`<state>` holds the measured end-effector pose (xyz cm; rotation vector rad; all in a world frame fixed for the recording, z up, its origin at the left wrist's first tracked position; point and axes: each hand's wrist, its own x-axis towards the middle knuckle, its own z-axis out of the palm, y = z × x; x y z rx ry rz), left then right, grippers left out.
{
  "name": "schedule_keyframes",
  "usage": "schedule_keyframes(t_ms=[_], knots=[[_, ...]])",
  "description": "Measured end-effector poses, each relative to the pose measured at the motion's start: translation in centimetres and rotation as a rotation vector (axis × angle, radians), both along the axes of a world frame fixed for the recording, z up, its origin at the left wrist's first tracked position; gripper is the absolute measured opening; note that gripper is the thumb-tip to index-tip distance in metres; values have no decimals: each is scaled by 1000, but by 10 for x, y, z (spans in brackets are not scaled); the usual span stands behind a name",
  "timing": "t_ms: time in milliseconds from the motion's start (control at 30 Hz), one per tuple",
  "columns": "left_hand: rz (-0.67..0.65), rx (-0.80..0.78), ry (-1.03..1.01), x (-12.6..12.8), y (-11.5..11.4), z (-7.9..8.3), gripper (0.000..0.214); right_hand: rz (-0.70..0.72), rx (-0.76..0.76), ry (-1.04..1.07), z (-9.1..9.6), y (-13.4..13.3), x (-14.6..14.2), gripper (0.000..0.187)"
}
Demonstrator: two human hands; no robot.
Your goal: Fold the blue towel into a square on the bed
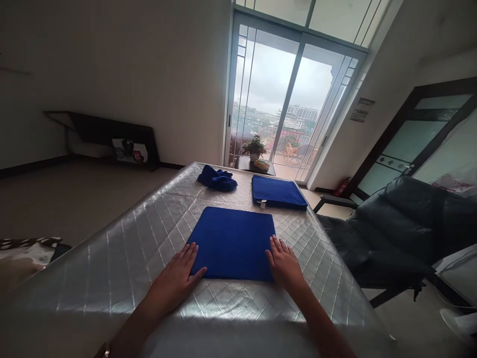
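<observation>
A folded blue cloth [233, 243] lies flat, close in front of me, on a table with a silvery quilted cover [149, 248]. My left hand [181, 273] rests at its left edge, fingers stretched out and thumb on the near left corner. At the right edge my right hand [283, 261] lies with its fingers extended, the fingertips touching the cloth's border. Neither hand grips anything. Beyond, to the right, sits a neat stack of folded blue cloths [278, 190] with a small white tag [263, 204]. A crumpled blue cloth [217, 178] lies at the far left.
A black padded chair [395, 228] stands against the table's right side. Past the far edge are a small stand with a potted plant [255, 147] and glass sliding doors [283, 99]. A dark bench-like piece [112, 132] is along the left wall.
</observation>
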<state>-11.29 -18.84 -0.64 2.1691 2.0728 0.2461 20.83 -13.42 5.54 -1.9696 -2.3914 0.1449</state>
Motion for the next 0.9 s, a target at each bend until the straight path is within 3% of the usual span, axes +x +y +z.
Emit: schedule_keyframes(t_ms=[167,333,533,633,733,900], knots=[[9,10,0,-1,0,-2,82,-11,25,17,-16,24,-5,59],[6,5,26,1,-3,2,80,-45,-6,41,-40,26,-5,61],[21,-105,38,-6,-1,12,81,-57,19,91,-46,24,-4,61],[-1,-61,44,6,7,18,82,-66,19,104,-48,25,-4,61],[-215,-2,-23,45,22,29,79,-62,19,105,-47,25,-4,61],[-695,-17,-134,137,59,43,75,-21,3,45,-44,24,1,57]])
